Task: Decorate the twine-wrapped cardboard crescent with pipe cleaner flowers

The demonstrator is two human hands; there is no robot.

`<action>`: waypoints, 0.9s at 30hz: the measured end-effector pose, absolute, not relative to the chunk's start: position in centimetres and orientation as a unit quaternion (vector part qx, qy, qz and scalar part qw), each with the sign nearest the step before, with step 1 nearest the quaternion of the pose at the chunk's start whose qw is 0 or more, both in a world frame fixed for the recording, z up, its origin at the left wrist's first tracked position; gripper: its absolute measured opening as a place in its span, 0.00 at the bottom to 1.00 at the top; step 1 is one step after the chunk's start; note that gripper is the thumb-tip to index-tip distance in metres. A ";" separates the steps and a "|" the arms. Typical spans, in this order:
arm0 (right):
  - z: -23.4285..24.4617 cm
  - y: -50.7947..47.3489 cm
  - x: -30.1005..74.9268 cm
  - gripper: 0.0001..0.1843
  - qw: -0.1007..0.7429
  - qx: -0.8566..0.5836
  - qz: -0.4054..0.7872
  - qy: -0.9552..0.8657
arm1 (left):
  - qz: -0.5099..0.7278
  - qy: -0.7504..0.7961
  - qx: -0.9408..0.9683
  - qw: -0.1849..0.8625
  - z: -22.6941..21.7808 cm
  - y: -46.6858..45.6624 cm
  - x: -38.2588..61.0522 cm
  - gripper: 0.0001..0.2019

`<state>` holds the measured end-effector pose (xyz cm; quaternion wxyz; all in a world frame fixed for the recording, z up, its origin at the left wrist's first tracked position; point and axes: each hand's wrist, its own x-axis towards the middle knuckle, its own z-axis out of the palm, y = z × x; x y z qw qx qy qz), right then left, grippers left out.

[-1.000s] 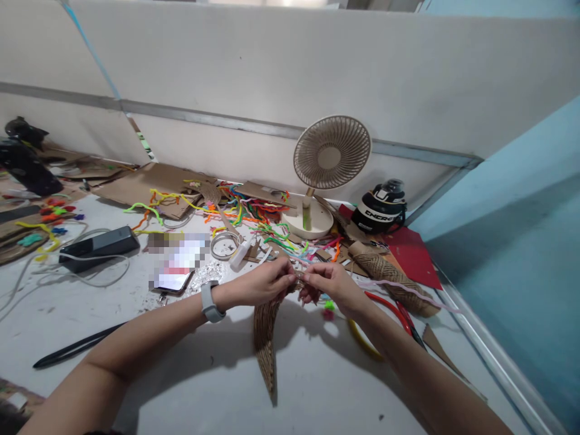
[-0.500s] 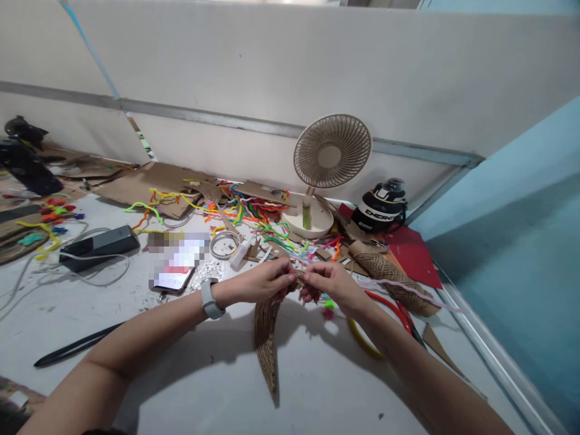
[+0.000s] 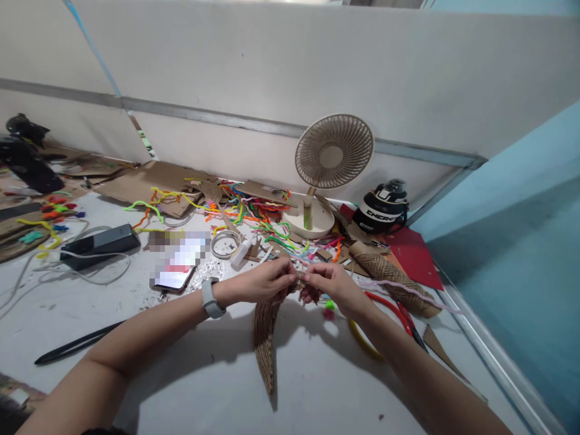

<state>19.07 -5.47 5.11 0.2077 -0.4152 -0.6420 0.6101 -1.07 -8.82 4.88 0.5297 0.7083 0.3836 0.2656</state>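
Observation:
A curved, pointed piece covered in brown twine [image 3: 265,347] hangs from my hands above the white table, its narrow tip toward me. My left hand [image 3: 275,281] is closed on its upper part, thumb and fingers pinched together. Close beside it, my right hand [image 3: 330,281] pinches the same piece near its upper end; the fingers hide exactly what lies between them. A pale pink pipe cleaner [image 3: 408,289] stretches out to the right behind my right wrist. Just below the right hand lie small green and pink fuzzy bits [image 3: 328,307].
A fan [image 3: 333,154], a black bottle [image 3: 383,208] and tangled pipe cleaners [image 3: 258,208] stand or lie at the back. On the right are a twine roll [image 3: 394,281] and red-handled scissors [image 3: 399,314]. A phone [image 3: 179,266], power bank [image 3: 99,246] and black tweezers [image 3: 75,344] lie left.
The view has shifted very slightly. Both hands keep nearly the same pinched pose on the twine-covered piece.

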 end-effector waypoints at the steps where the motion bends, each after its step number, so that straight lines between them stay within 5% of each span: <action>1: 5.1 -5.5 19.1 0.18 0.208 -0.418 0.609 -0.642 | 0.264 0.381 0.707 0.534 4.9 -8.8 -1.1 0.15; 27: 5.1 -5.5 18.9 0.18 0.203 -0.420 0.606 -0.644 | 0.259 0.362 0.699 0.560 4.8 -8.6 -1.2 0.15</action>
